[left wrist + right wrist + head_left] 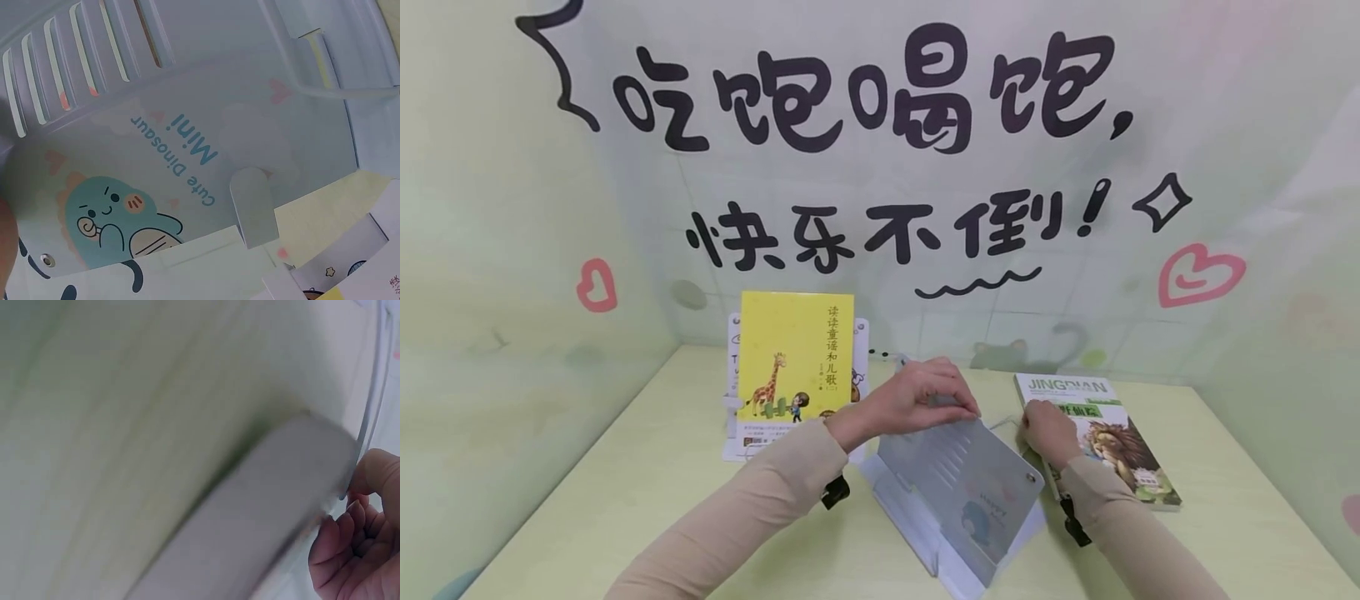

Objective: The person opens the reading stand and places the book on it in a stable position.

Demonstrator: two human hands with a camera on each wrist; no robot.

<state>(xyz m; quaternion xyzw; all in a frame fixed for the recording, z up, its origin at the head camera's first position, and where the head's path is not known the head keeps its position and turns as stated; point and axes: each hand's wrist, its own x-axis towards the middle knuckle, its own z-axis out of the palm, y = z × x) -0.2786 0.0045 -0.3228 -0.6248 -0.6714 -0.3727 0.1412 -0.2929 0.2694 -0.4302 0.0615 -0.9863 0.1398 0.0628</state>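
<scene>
A pale book stand (970, 492), printed with a blue dinosaur, stands tilted on its base at the middle of the table. At the top of its back panel, my left hand (928, 396) grips the edge with thumb and curled fingers. The left wrist view shows the slotted panel (169, 144) and a small tab at its edge. My right hand (1051, 433) is beside the stand, over the left side of a lion-cover book (1116, 450). In the right wrist view its thumb and fingers pinch the end of the stand's thin wire support (374, 394).
On the left, a yellow book (797, 350) with a giraffe leans upright on another white stand (732, 433). A wall with large black lettering rises behind the pale table (625, 467). In the right wrist view, a blurred grey slab edge (250, 506) lies close to the hand.
</scene>
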